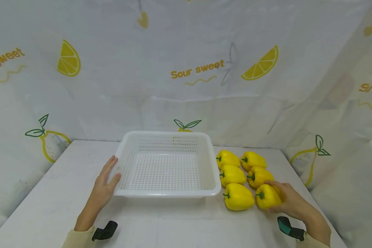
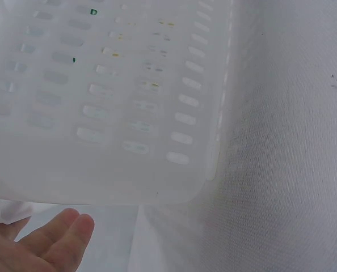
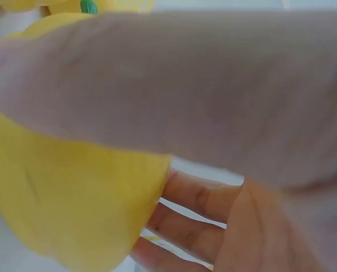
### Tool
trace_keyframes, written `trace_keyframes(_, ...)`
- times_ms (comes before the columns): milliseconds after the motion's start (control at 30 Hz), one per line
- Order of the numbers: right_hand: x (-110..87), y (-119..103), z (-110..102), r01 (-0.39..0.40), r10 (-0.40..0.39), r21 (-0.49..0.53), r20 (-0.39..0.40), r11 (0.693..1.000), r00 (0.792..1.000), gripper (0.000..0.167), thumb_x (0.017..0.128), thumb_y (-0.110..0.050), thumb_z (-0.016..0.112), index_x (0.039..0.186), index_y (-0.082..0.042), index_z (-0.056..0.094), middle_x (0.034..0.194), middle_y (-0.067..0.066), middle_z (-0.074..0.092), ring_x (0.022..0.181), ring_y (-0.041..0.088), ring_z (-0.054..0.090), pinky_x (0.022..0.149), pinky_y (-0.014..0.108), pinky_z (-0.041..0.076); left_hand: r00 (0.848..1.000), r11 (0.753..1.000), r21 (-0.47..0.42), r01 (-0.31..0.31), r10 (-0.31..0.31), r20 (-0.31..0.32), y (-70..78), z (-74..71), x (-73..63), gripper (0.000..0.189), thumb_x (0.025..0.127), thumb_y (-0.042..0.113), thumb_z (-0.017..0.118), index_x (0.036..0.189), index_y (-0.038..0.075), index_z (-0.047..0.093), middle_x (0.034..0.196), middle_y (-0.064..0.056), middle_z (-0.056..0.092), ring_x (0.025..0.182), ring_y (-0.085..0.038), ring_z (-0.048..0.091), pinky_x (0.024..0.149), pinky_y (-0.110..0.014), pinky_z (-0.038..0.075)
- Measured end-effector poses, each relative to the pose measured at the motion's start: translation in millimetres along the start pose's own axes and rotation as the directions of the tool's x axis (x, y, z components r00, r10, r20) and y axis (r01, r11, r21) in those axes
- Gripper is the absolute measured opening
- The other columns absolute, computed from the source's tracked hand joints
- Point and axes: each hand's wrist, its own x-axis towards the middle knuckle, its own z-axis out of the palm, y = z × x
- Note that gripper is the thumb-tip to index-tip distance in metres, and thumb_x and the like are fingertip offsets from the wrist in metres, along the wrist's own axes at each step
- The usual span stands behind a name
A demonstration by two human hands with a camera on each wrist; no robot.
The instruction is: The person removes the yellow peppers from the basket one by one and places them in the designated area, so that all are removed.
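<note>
A white plastic basket (image 1: 167, 193) with slotted walls sits in the middle of the table. My left hand (image 1: 103, 186) is at its left rim, fingers fairly straight and thumb spread; the left wrist view shows the fingers (image 2: 72, 241) beside the basket's edge (image 2: 89, 175). My right hand (image 1: 289, 201) holds the front right yellow bell pepper (image 1: 266, 197), with thumb on the near side and fingers round the far side. That pepper (image 3: 72, 198) fills much of the right wrist view, partly hidden by the thumb (image 3: 157, 85).
More yellow bell peppers stand in two columns right of the basket, among them a front left one (image 1: 238, 197) and a back right one (image 1: 253, 160). A white cloth (image 1: 136, 86) printed with lemons hangs behind the table (image 1: 161, 224) and at its sides.
</note>
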Motion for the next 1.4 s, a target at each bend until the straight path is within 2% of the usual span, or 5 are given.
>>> trace_keyframes(233, 0.6, 3.0, 0.7, 0.001, -0.001, 0.047, 0.003, 0.999, 1.0, 0.095, 0.07, -0.021, 0.089, 0.143, 0.006, 0.036, 0.139, 0.04, 0.038, 0.121, 0.052, 0.043, 0.1, 0.074, 0.036, 1.0, 1.0, -0.007, 0.004, -0.004, 0.005, 1.6, 0.2, 0.8, 0.059, 0.101, 0.011, 0.05, 0.154, -0.002, 0.028, 0.165, -0.022, 0.016, 0.149, -0.05, 0.016, 0.116, -0.068, 0.016)
trace_keyframes(533, -1.8, 9.1, 3.4, 0.016, -0.016, 0.071, 0.001, 0.997, 1.0, 0.088, 0.074, -0.02, 0.086, 0.142, 0.009, 0.037, 0.142, 0.042, 0.034, 0.128, 0.057, 0.035, 0.101, 0.075, 0.032, 1.0, 1.0, -0.016, 0.013, -0.013, 0.018, 1.2, 2.5, 0.2, 0.058, 0.101, 0.011, 0.05, 0.153, -0.002, 0.029, 0.164, -0.022, 0.016, 0.15, -0.048, 0.016, 0.126, -0.04, 0.011)
trace_keyframes(733, -3.5, 9.7, 4.2, 0.025, -0.024, 0.061, -0.008, 0.998, 1.0, 0.086, 0.074, -0.019, 0.085, 0.141, 0.007, 0.039, 0.141, 0.041, 0.037, 0.126, 0.057, 0.037, 0.1, 0.074, 0.034, 0.999, 1.0, -0.024, 0.02, -0.02, 0.028, 3.0, 2.2, -0.3, 0.059, 0.101, 0.012, 0.05, 0.154, -0.001, 0.028, 0.165, -0.021, 0.015, 0.15, -0.048, 0.016, 0.122, -0.059, 0.013)
trace_keyframes(967, -2.8, 3.6, 2.3, 0.009, -0.009, 0.024, -0.02, 1.0, 1.0, 0.088, 0.077, -0.028, 0.084, 0.143, 0.007, 0.039, 0.14, 0.041, 0.037, 0.125, 0.058, 0.039, 0.098, 0.074, 0.038, 0.999, 0.999, -0.018, 0.028, -0.028, 0.019, 0.3, 1.4, -0.8, 0.059, 0.101, 0.011, 0.05, 0.155, 0.0, 0.027, 0.166, -0.02, 0.014, 0.15, -0.048, 0.016, 0.124, -0.054, 0.013)
trace_keyframes(1400, 2.4, -34.0, 6.6, 0.096, -0.088, 0.036, -0.172, 0.995, 0.981, 0.079, 0.092, -0.042, 0.068, 0.148, 0.002, 0.034, 0.149, 0.035, 0.031, 0.132, 0.056, 0.034, 0.098, 0.078, 0.034, 0.996, 0.998, 0.032, 0.062, -0.064, 0.055, 4.9, -7.7, 1.0, 0.063, 0.1, 0.018, 0.054, 0.155, 0.001, 0.027, 0.166, -0.02, 0.013, 0.151, -0.048, 0.013, 0.116, -0.07, 0.017)
